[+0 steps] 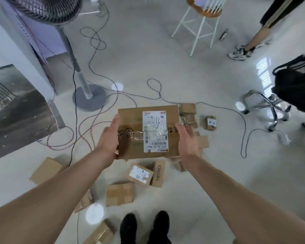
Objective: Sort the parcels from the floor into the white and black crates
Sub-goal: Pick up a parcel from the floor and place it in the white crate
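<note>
A large flat cardboard parcel [134,120] with a white shipping label is held up above the floor between both hands. My left hand [108,138] presses its left side and my right hand [187,140] presses its right side. Below it several smaller cardboard parcels lie on the floor: a labelled one [139,174], one printed SIBIONICS [158,173], a taped one [119,194], one at the left [45,169] and a small one at the right [210,122]. No white or black crate is in view.
A standing fan [89,96] with its round base stands to the left, and loose cables [93,41] trail over the floor. A white stool [199,23], an office chair base [269,106] and another person's legs [243,50] are at the right. My shoes [144,228] are at the bottom.
</note>
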Available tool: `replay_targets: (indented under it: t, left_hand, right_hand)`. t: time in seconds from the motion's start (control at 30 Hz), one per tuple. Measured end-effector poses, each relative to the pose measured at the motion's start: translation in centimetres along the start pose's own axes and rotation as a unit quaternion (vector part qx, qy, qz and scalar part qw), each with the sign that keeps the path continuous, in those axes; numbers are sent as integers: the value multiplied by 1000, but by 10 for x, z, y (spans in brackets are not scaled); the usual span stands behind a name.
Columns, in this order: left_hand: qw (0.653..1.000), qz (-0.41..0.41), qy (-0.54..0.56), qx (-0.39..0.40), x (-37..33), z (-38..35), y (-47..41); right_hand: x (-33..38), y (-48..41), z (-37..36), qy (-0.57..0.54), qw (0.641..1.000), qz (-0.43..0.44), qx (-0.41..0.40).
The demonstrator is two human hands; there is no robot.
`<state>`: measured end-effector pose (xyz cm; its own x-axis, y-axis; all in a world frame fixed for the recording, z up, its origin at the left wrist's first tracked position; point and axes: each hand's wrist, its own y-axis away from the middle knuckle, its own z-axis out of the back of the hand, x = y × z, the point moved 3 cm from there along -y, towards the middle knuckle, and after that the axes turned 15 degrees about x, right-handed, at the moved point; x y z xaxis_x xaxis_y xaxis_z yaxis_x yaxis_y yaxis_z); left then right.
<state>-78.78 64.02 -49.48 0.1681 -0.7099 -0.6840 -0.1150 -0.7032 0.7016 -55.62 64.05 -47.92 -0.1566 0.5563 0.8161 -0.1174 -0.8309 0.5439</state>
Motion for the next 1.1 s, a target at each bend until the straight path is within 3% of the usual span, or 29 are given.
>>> replay_targets:
  t: [0.33,0.57,0.8,1.1]
  left_hand:
    - [980,-30,-125,150,-7,-156,29]
    - [941,-41,-215,259,24,-304,57]
    - [891,-14,-237,387,87,-463,122]
    - [833,-3,-354,426,173,-613,210]
  right_hand:
    - [-21,77,146,-65,987,12,-146]
    - [-68,156,280,-108,967,22,-230]
    - [-133,251,407,-153,935,13,-320]
    - [-211,377,519,-200,892,13,-404]
